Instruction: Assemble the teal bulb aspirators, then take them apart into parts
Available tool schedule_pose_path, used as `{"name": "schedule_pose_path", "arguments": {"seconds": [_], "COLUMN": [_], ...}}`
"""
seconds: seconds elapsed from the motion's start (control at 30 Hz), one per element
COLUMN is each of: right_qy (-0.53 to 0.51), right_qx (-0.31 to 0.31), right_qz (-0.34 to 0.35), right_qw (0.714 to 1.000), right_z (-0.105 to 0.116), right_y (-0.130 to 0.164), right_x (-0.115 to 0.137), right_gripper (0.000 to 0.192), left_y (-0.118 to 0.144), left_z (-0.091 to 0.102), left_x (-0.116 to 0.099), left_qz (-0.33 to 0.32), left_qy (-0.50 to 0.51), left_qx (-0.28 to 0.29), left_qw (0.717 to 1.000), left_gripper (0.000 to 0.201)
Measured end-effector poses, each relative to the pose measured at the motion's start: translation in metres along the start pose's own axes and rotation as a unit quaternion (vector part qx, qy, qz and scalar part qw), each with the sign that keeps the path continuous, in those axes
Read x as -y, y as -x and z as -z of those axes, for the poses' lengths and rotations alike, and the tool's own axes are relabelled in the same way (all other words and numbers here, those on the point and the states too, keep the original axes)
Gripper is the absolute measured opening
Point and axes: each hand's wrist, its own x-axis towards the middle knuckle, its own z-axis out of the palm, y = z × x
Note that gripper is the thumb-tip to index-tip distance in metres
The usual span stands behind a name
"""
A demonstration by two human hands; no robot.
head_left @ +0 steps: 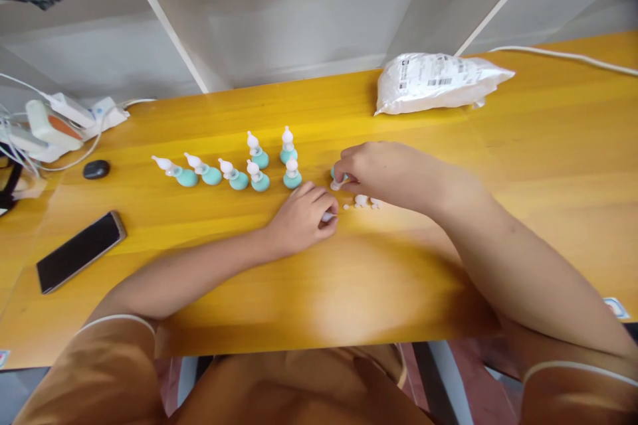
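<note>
My left hand rests on the table with its fingers closed around a small whitish pointed piece, mostly hidden by the fingers. To the right, my right hand pinches a small teal bottle with a pale neck; the fingers cover much of it. Beneath that hand lie several tiny white pieces. Left of my hands are several round teal bottles with white pointed tops, among them a front bottle, a back bottle and a leftmost bottle.
A white plastic package with printed labels lies toward the back right. At the left are a phone, a small black object and a power strip with cables. A grey partition stands behind the wooden table.
</note>
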Motion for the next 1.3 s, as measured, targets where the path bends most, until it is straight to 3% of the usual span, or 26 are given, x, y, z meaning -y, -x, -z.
{"name": "schedule_pose_path", "arguments": {"seconds": [0.2, 0.43, 0.6, 0.73, 0.8, 0.9, 1.0, 1.13, 1.23, 1.3], "right_qy": [0.031, -0.075, -0.203, -0.234, -0.219, -0.171, -0.107, 0.01, 0.031, -0.03], "right_qx": [0.011, 0.006, -0.025, -0.021, -0.027, -0.041, 0.031, 0.115, 0.092, 0.035], "right_qz": [0.02, 0.066, 0.127, 0.151, 0.123, 0.036, -0.006, -0.038, -0.045, -0.033], "right_qw": [0.999, 0.995, 0.971, 0.96, 0.968, 0.984, 0.994, 0.993, 0.994, 0.998], "right_z": [0.004, 0.023, 0.033, 0.031, 0.029, 0.024, 0.021, 0.014, -0.002, -0.015], "right_y": [-0.003, 0.017, 0.029, 0.026, 0.025, 0.025, 0.025, 0.018, 0.009, 0.004], "right_x": [0.007, -0.006, -0.01, -0.005, -0.006, -0.012, -0.009, 0.015, 0.027, 0.028], "right_gripper": [0.028, 0.021, 0.016, 0.018, 0.014, 0.016, 0.023, 0.023, 0.018, 0.016], "left_y": [0.001, 0.004, 0.003, 0.004, 0.003, 0.003, 0.002, 0.002, 0.002, 0.002], "left_z": [0.003, -0.003, -0.005, -0.002, 0.0, 0.003, 0.006, 0.007, 0.008, 0.009], "left_x": [-0.003, -0.004, -0.003, -0.004, -0.005, -0.006, -0.008, -0.009, -0.01, -0.01], "left_qz": [0.002, -0.034, -0.019, 0.003, 0.004, 0.021, 0.046, 0.05, 0.055, 0.057], "left_qy": [0.077, 0.186, 0.232, 0.221, 0.206, 0.227, 0.227, 0.196, 0.198, 0.21], "left_qx": [-0.061, -0.139, -0.096, -0.071, -0.082, -0.078, -0.064, -0.056, -0.059, -0.066], "left_qw": [0.995, 0.972, 0.968, 0.973, 0.975, 0.971, 0.971, 0.978, 0.977, 0.974], "left_gripper": [0.012, 0.032, 0.045, 0.029, 0.019, 0.02, 0.019, 0.016, 0.014, 0.01]}}
